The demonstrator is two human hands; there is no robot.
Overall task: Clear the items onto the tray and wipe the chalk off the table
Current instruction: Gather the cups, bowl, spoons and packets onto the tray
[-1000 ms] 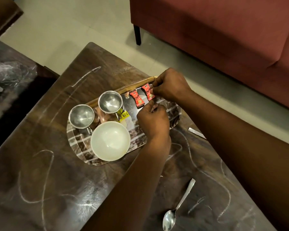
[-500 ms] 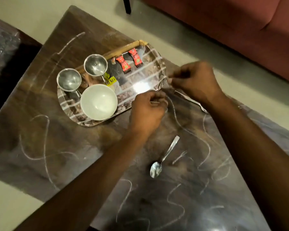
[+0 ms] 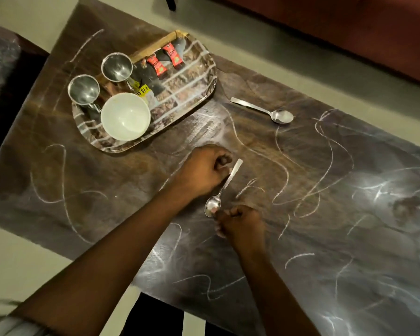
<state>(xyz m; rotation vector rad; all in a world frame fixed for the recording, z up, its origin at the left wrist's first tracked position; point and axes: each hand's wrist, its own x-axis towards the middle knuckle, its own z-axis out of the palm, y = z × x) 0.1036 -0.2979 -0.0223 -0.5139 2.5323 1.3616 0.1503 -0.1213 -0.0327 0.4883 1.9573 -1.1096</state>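
**Clearing part done; two spoons and the chalk outstanding**

Loaded on the tray (image 3: 192, 93): two steel cups (image 3: 84, 89), a white bowl (image 3: 125, 116) and two red sachets (image 3: 157, 66).

Off the tray: one spoon (image 3: 264, 110) lies on the table (image 3: 107, 178) just beyond the tray's right end, untouched. A second spoon (image 3: 232, 174) lies well below the tray's near edge, between the two hands.

The left hand (image 3: 201, 173) is curled against that second spoon's handle. The right hand (image 3: 243, 224) is curled at its bowl. Whether either actually grips it cannot be told.

Wiping: chalk scribbles (image 3: 285, 169) cover the table on all sides of the tray, with one smeared patch just beside its near edge. No cloth is visible.

Judgement: roughly halfway through clearing, wiping not begun.
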